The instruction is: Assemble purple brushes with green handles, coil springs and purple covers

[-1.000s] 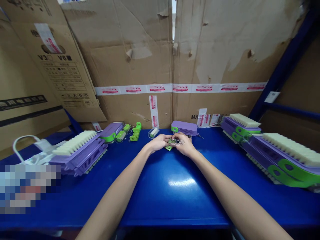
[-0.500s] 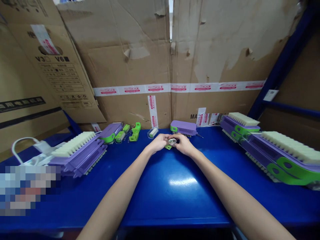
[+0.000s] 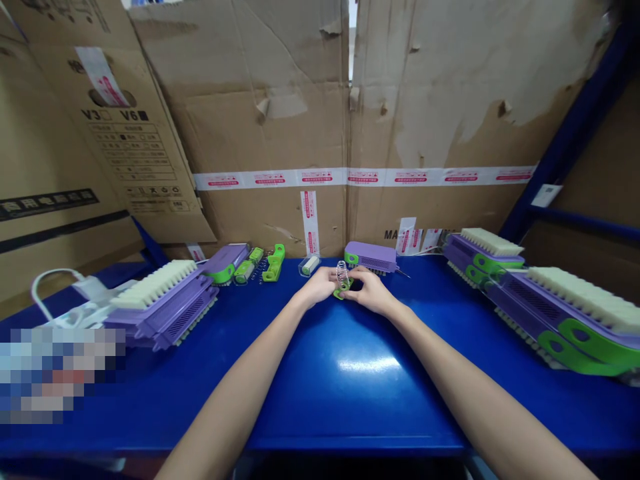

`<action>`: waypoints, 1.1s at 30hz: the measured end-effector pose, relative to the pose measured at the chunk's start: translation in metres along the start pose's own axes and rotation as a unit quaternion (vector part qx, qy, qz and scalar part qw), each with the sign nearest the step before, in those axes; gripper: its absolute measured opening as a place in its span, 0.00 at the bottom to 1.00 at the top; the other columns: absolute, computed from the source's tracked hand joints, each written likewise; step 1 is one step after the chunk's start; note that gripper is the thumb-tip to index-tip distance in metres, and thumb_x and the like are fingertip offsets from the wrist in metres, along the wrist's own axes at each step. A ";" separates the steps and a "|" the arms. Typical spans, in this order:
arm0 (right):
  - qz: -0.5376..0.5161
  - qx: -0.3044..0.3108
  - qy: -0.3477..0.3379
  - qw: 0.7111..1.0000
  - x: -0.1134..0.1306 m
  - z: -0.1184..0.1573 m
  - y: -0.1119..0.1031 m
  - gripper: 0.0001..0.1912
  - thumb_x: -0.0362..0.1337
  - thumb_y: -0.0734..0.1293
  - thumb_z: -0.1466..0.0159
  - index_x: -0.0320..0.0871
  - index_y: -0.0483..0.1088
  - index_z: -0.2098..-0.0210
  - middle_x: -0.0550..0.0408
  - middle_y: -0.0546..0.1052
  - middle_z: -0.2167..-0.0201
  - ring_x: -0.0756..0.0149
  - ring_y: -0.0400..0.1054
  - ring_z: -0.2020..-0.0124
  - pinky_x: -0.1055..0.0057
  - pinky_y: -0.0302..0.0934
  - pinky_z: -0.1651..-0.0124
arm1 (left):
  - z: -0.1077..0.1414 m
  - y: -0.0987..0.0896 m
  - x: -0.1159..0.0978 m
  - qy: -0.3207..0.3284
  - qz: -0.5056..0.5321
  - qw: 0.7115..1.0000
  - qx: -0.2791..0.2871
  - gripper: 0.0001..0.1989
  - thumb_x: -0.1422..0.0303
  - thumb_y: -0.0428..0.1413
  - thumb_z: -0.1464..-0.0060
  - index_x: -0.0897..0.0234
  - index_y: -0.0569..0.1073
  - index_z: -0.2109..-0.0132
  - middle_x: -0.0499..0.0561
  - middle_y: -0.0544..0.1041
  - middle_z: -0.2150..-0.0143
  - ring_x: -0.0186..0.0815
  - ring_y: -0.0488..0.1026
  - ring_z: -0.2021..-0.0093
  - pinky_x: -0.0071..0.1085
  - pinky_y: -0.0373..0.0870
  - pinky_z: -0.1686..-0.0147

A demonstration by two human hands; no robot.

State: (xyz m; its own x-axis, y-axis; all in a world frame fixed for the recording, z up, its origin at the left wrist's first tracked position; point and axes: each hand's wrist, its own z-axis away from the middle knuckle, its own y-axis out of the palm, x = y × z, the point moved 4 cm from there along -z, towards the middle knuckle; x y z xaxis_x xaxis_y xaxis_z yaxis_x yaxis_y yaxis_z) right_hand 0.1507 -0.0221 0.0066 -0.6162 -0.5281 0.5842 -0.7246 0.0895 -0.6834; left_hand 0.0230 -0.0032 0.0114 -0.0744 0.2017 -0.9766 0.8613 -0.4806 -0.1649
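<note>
In the head view, my left hand (image 3: 320, 285) and my right hand (image 3: 369, 289) meet over the middle of the blue table. Between them is a small green plastic part (image 3: 341, 293), partly hidden by the fingers. A metal coil spring (image 3: 342, 272) stands up from it, stretched tall and loose. The fingers of my right hand pinch the green part from the right side. My left hand closes on it from the left, its fingertips mostly hidden. Just behind the hands lies a purple brush body (image 3: 371, 256) with a green end.
A clear-cased white block (image 3: 310, 266), a green bracket (image 3: 273, 264) and several loose springs (image 3: 259, 269) lie back left. Purple brushes with cream bristles are stacked at left (image 3: 165, 300) and right (image 3: 565, 307). Cardboard (image 3: 260, 133) walls the back; a white cable (image 3: 43, 287) loops at far left.
The spring, seen end-on between my fingers before, now stands upright and extended above the green part. My right fingers have shifted lower onto that part. The camera view has turned slightly left.
</note>
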 end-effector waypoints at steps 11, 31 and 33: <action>0.098 -0.021 -0.056 0.993 0.011 -0.001 -0.003 0.06 0.34 0.70 0.46 0.44 0.73 0.67 0.53 0.71 0.63 0.62 0.64 0.59 0.65 0.57 0.55 | 0.001 -0.001 0.002 -0.045 0.007 0.997 -0.057 0.17 0.83 0.54 0.60 0.72 0.76 0.60 0.48 0.74 0.78 0.27 0.68 0.78 0.21 0.62 0.78; -0.085 -0.025 -0.041 0.995 0.006 -0.003 -0.007 0.08 0.30 0.69 0.48 0.42 0.74 0.67 0.55 0.79 0.67 0.64 0.72 0.64 0.69 0.64 0.58 | 0.009 -0.010 0.003 -0.089 0.051 0.994 0.025 0.32 0.78 0.62 0.60 0.70 0.66 0.45 0.52 0.78 0.69 0.31 0.74 0.70 0.29 0.70 0.65; -0.096 -0.018 -0.043 0.994 0.005 -0.003 -0.005 0.09 0.29 0.69 0.47 0.42 0.74 0.66 0.55 0.79 0.68 0.64 0.72 0.65 0.69 0.64 0.58 | 0.010 -0.011 0.003 -0.102 0.060 0.992 0.036 0.36 0.79 0.60 0.61 0.69 0.62 0.41 0.51 0.78 0.69 0.31 0.74 0.70 0.30 0.70 0.63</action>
State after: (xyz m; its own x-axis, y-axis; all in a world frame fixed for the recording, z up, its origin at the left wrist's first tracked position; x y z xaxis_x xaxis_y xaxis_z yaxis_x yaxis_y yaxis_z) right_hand 0.1506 -0.0231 0.0146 -0.4385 -0.6079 0.6620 -0.8380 0.0104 -0.5456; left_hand 0.0078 -0.0061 0.0089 -0.0806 -0.0331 -0.9962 0.8323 -0.5521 -0.0490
